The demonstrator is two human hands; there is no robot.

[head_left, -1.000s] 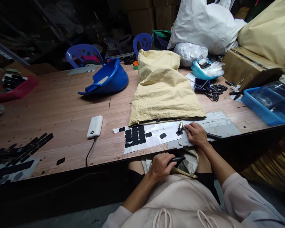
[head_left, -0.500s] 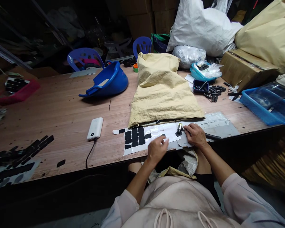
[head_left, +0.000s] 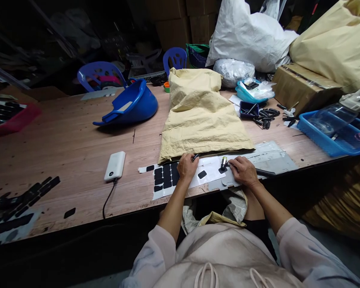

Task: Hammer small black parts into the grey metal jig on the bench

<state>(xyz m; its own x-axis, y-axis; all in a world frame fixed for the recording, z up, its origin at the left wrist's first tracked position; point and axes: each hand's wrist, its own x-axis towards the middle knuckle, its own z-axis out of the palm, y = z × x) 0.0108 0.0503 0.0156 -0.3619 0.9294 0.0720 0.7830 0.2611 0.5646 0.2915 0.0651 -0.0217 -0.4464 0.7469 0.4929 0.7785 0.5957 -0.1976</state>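
My right hand [head_left: 243,171] is closed around a small hammer [head_left: 265,172]; its yellow-and-metal head [head_left: 224,161] stands over a black patch on a white sheet [head_left: 212,164]. Close to the front edge of the yellow sack [head_left: 205,136], my left hand [head_left: 187,167] pinches a small black piece [head_left: 195,157] whose kind I cannot make out. Between the hands lies a loose rounded black patch [head_left: 202,175]. Rows of similar black patches [head_left: 167,176] lie left of my left hand, which partly hides them. A grey board [head_left: 276,156] extends on the right.
A white power bank [head_left: 115,166] with a cable lies to the left. Further back is a blue scoop-like basin [head_left: 135,104]. Black strips [head_left: 24,200] lie at far left. On the right are black parts [head_left: 267,116], a blue basket [head_left: 327,136] and a cardboard box [head_left: 306,86].
My left hand has moved forward and left to the sack's edge and now pinches a small black piece. The loose patch near it is uncovered. My right hand keeps the hammer in nearly the same place.
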